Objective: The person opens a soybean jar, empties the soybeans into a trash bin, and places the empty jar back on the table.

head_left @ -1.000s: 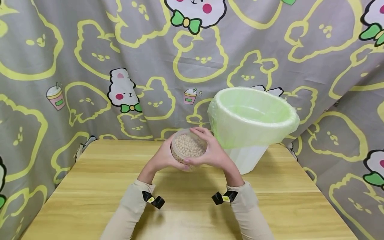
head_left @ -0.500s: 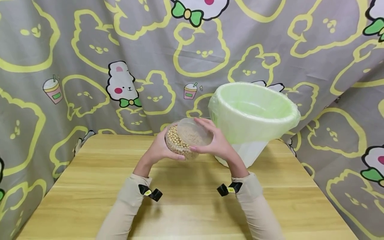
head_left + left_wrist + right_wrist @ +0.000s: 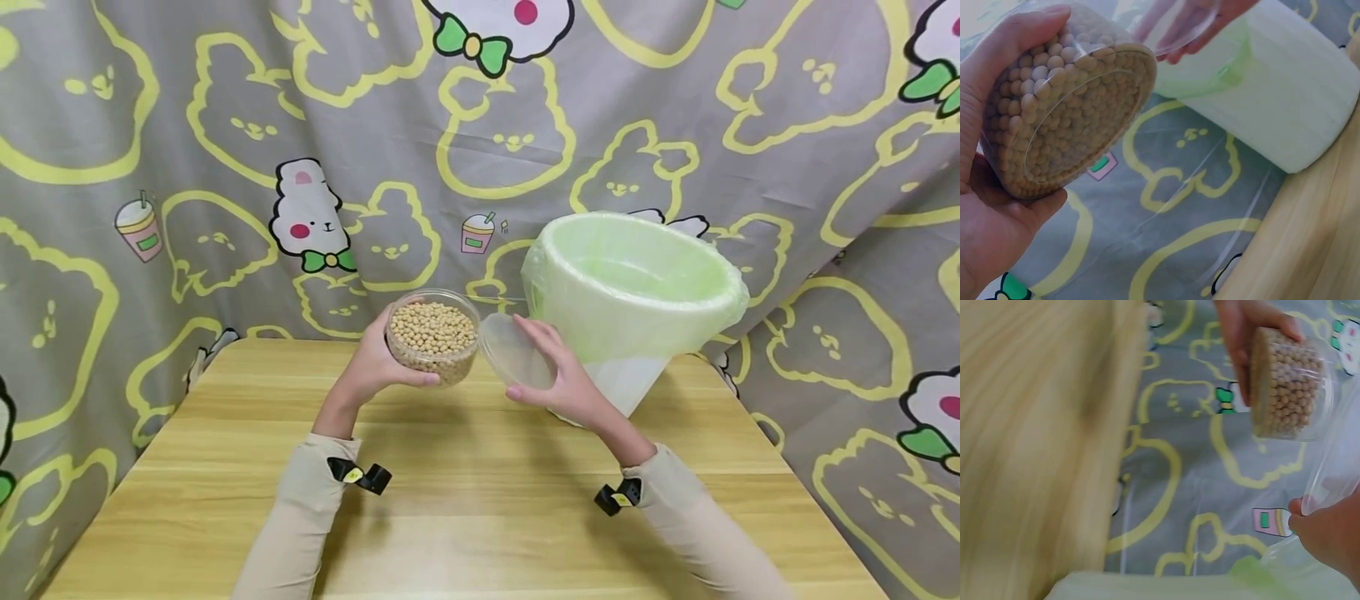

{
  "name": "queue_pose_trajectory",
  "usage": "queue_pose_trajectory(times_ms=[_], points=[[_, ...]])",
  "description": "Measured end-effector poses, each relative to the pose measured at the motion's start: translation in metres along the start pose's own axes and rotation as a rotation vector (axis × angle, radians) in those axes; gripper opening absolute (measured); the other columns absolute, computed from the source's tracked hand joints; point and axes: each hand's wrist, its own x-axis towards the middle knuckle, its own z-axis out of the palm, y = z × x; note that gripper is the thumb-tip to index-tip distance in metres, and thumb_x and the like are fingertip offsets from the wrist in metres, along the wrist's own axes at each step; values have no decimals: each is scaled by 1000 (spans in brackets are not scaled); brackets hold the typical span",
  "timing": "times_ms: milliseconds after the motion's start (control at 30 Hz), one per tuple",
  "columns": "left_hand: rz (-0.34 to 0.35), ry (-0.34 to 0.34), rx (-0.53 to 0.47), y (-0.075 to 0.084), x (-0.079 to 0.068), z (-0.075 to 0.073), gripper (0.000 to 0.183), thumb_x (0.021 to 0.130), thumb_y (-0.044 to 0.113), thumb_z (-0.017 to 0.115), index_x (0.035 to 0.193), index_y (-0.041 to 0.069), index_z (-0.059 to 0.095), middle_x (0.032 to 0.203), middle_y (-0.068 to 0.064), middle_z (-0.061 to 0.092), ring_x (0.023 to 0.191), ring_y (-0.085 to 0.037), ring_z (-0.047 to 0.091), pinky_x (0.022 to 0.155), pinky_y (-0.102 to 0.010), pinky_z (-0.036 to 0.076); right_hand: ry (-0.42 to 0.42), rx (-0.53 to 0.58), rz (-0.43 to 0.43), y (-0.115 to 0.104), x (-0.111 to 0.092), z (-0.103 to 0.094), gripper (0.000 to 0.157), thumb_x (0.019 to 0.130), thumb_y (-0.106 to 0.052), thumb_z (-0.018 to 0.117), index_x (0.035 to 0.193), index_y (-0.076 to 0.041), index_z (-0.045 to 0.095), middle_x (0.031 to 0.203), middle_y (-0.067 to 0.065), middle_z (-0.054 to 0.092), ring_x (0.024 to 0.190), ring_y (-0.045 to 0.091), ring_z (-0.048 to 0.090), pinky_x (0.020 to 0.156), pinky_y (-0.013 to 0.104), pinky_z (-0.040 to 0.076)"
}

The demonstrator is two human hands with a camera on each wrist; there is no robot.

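My left hand (image 3: 371, 367) grips a round clear plastic jar (image 3: 442, 367) from its left side, thumb across the front. Pale tan soybeans (image 3: 433, 327) fill much of the jar, and its top is uncovered. In the left wrist view the beans (image 3: 1085, 119) show through the jar's bottom, held above the table. My right hand (image 3: 562, 375) pinches a translucent round lid (image 3: 517, 354) by its edge, tilted, just right of the jar. The right wrist view catches the lid (image 3: 1338, 465) at the right edge, apart from the jar (image 3: 1288, 387).
Behind my right hand stands a white bin (image 3: 622, 375) with a pale green liner (image 3: 637, 258) folded over its rim. The wooden table (image 3: 465, 500) lies below both hands. A grey cartoon-print curtain (image 3: 405, 125) hangs behind the table and at both sides.
The lid has come off the jar and moved right with my right hand. My left hand has carried the jar a little to the left, its beans now uncovered.
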Motion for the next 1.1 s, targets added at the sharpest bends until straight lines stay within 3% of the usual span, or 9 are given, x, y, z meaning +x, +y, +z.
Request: queue_pose_trajectory(times_ms=[167, 567, 833, 1100], points=[[-18, 28, 26, 1, -3, -5, 113, 56, -5, 96, 153, 15, 42, 149, -9, 47, 132, -25, 52, 107, -28, 49, -104, -71, 42, 14, -14, 5, 105, 78, -33, 88, 162, -29, 27, 163, 12, 26, 149, 38, 29, 115, 72, 29], [-11, 30, 46, 8, -4, -6, 114, 56, -3, 96, 153, 16, 41, 149, -8, 47, 132, -25, 51, 108, -28, 49, -428, -298, 104, 48, -34, 23, 118, 78, -60, 81, 165, -16, 15, 163, 23, 18, 149, 41, 27, 116, 61, 37], [-14, 25, 59, 8, -2, -4, 115, 55, -3, 97, 154, 17, 41, 150, -7, 47, 134, -25, 51, 111, -34, 47, -524, -338, 93, 61, -38, 28, 120, 79, -59, 81, 165, -11, 11, 162, 30, 14, 150, 44, 21, 118, 61, 34], [-13, 20, 52, 6, -2, 0, 116, 56, -1, 98, 154, 16, 40, 151, -10, 45, 135, -27, 50, 111, -33, 47, -615, -362, 114, 67, -41, 31, 120, 82, -58, 79, 164, -6, 9, 163, 27, 12, 151, 42, 19, 119, 58, 34]])
